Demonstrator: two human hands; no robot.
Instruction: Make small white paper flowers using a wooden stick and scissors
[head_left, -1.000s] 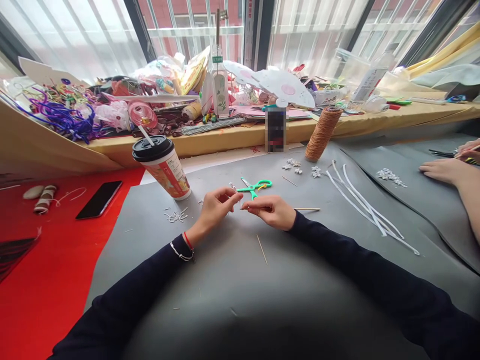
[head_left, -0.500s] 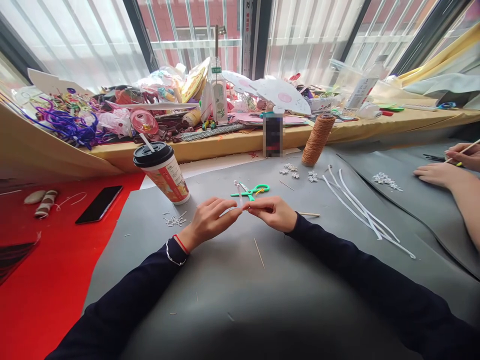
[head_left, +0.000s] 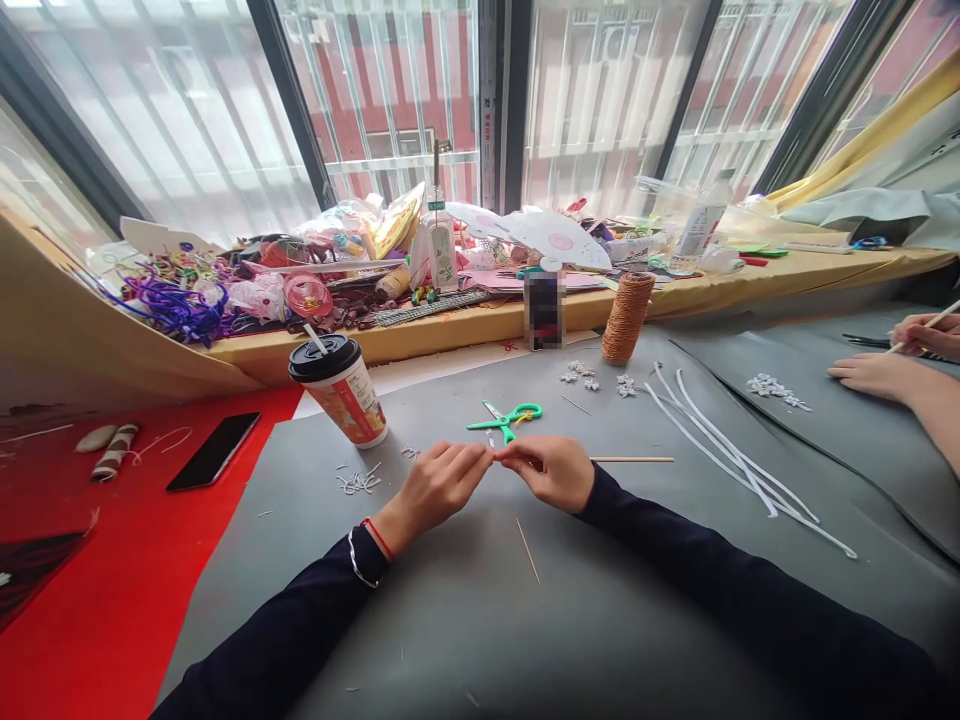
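My left hand (head_left: 442, 490) and my right hand (head_left: 549, 470) meet fingertip to fingertip above the grey table cover. Both are pinched closed around a small white strip (head_left: 490, 438), whose pale end pokes up between them. Fingers hide its lower part. Just beyond lie green-handled scissors (head_left: 510, 418), blades spread. A thin wooden stick (head_left: 634, 459) extends to the right from behind my right hand. Nearer me lies a toothpick-like sliver (head_left: 529, 550). White clippings (head_left: 360, 480) are scattered left of my left hand.
A lidded paper cup (head_left: 345, 395) stands left, beside a phone (head_left: 214, 452). Behind are a twine spool (head_left: 628, 318) and small white flower-like pieces (head_left: 579, 370). White cords (head_left: 731, 450) lie right, near another person's hand (head_left: 874, 375). Clutter fills the window ledge (head_left: 420, 340).
The white strip stood tall above my fingertips; now only a short end shows. My fingers have drawn closer together. The whole view has shifted, with things appearing lower.
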